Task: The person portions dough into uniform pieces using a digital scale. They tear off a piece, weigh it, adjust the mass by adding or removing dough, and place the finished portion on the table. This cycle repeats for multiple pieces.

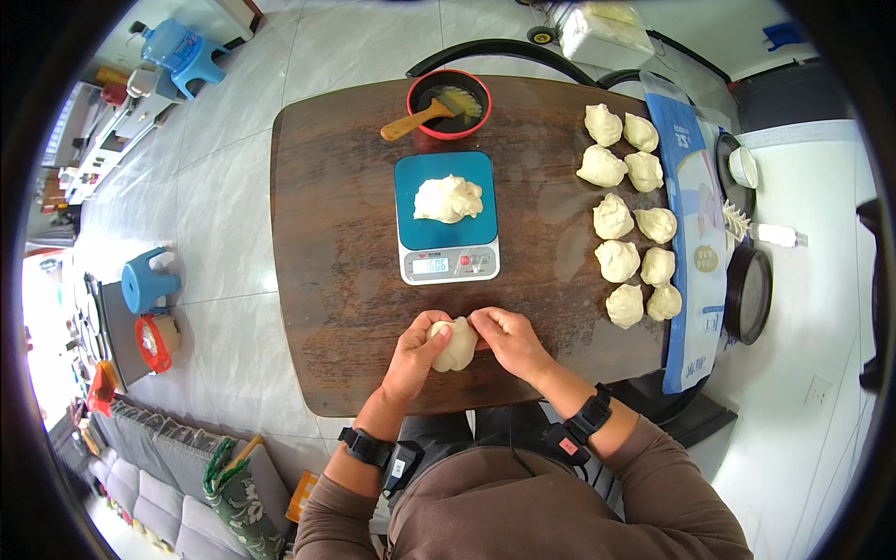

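Observation:
My left hand [418, 351] grips a pale ball of dough [455, 348] above the near part of the table, its thumb pressed on the top. At the ball's right edge, the fingertips of my right hand [505, 341] pinch the dough. Just beyond them a digital kitchen scale [448, 265] carries a larger, uneven dough lump [448, 199] on its blue platform, and its display is lit. Two rough columns of dough pieces [612, 217] lie along the right side of the table.
Behind the scale, a red-rimmed black bowl [484, 124] holds yellowish liquid and a wooden-handled pastry brush [427, 119]. A blue and white plastic bag [693, 245] lies along the right edge of the dark wooden table [336, 231]. Round black pans [749, 295] stand beyond it. A chair's curved back [500, 47] borders the far edge.

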Action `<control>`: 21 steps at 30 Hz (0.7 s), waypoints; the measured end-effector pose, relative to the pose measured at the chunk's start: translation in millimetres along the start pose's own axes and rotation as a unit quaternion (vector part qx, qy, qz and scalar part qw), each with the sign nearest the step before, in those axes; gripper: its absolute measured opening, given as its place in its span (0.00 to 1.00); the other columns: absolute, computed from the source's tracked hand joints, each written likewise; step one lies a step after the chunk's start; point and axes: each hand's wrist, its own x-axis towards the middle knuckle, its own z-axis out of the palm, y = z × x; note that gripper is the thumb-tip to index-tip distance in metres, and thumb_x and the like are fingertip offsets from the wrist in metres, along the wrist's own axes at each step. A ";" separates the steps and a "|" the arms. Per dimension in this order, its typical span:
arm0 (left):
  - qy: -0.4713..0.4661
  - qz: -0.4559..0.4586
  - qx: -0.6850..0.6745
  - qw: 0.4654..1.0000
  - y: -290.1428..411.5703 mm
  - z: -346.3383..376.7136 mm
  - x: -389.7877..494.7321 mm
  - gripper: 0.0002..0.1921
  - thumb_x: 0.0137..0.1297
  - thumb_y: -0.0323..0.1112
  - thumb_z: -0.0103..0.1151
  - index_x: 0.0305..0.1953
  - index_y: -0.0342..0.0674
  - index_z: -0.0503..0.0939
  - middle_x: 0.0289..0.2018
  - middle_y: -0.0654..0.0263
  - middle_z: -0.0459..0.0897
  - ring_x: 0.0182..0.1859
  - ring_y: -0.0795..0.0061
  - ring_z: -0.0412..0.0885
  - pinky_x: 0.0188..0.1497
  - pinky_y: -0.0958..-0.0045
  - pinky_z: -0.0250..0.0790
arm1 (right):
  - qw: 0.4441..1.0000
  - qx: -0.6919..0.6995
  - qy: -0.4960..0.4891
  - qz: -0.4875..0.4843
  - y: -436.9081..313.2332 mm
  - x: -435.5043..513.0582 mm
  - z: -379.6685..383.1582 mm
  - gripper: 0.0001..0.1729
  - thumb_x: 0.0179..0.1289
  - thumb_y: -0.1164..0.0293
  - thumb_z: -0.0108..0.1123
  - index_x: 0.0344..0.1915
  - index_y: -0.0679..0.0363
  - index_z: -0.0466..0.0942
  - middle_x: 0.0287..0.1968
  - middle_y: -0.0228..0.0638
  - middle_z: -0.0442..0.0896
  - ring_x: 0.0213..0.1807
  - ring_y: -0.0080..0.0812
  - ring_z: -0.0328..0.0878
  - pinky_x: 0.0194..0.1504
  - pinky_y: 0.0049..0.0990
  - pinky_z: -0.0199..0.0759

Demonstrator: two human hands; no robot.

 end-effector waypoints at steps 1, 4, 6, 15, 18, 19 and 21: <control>0.006 0.046 0.046 0.998 -1.1 -0.3 1.0 0.12 0.69 0.37 0.54 0.48 0.38 0.72 0.45 0.66 0.76 0.47 0.77 0.74 0.49 0.76 0.67 | 0.998 0.067 -0.007 0.019 -0.1 -1.1 2.2 0.15 0.63 0.66 0.63 0.40 0.67 0.77 0.37 0.36 0.82 0.41 0.24 0.79 0.45 0.24 0.74; 0.009 0.088 0.086 0.992 -2.2 -2.6 3.2 0.12 0.69 0.37 0.54 0.48 0.38 0.72 0.47 0.65 0.74 0.49 0.75 0.73 0.51 0.74 0.67 | 0.996 -0.042 -0.071 -0.019 1.0 -5.6 2.8 0.21 0.60 0.66 0.67 0.48 0.67 0.72 0.43 0.35 0.78 0.45 0.22 0.76 0.49 0.24 0.72; -0.056 0.002 -0.014 0.998 -0.5 -4.5 5.6 0.12 0.68 0.37 0.55 0.49 0.39 0.72 0.50 0.63 0.72 0.52 0.73 0.72 0.55 0.72 0.66 | 0.992 -0.029 -0.121 -0.031 4.8 -6.3 5.4 0.30 0.56 0.66 0.71 0.53 0.65 0.68 0.47 0.37 0.78 0.46 0.25 0.77 0.49 0.25 0.73; 0.122 0.225 0.558 0.789 9.8 -11.9 22.1 0.24 0.56 0.40 0.65 0.51 0.35 0.74 0.51 0.57 0.74 0.52 0.59 0.73 0.57 0.62 0.64 | 0.982 -0.184 0.047 -0.005 13.3 -1.9 20.1 0.19 0.61 0.62 0.63 0.44 0.66 0.75 0.41 0.47 0.83 0.44 0.38 0.82 0.45 0.30 0.74; 0.177 0.273 0.454 0.830 28.7 -31.2 20.8 0.16 0.60 0.37 0.62 0.46 0.34 0.78 0.46 0.59 0.77 0.48 0.64 0.75 0.53 0.67 0.66 | 0.964 -0.245 0.064 -0.085 -8.2 4.1 -3.6 0.18 0.64 0.58 0.59 0.39 0.65 0.77 0.34 0.45 0.83 0.39 0.39 0.83 0.40 0.31 0.74; 0.178 0.192 0.329 0.907 36.5 -36.0 20.7 0.15 0.62 0.35 0.60 0.46 0.33 0.78 0.44 0.61 0.78 0.45 0.69 0.76 0.50 0.71 0.67 | 0.967 -0.211 0.101 -0.100 -17.1 7.7 -12.1 0.19 0.66 0.57 0.56 0.36 0.64 0.78 0.29 0.44 0.83 0.33 0.37 0.83 0.35 0.31 0.74; 0.194 0.176 0.254 0.931 53.4 -38.8 27.3 0.15 0.69 0.37 0.54 0.51 0.34 0.77 0.44 0.67 0.79 0.43 0.81 0.75 0.46 0.78 0.69 | 0.973 -0.206 0.090 -0.048 -38.3 27.0 -33.2 0.17 0.69 0.62 0.52 0.43 0.67 0.78 0.33 0.36 0.84 0.32 0.24 0.80 0.36 0.23 0.75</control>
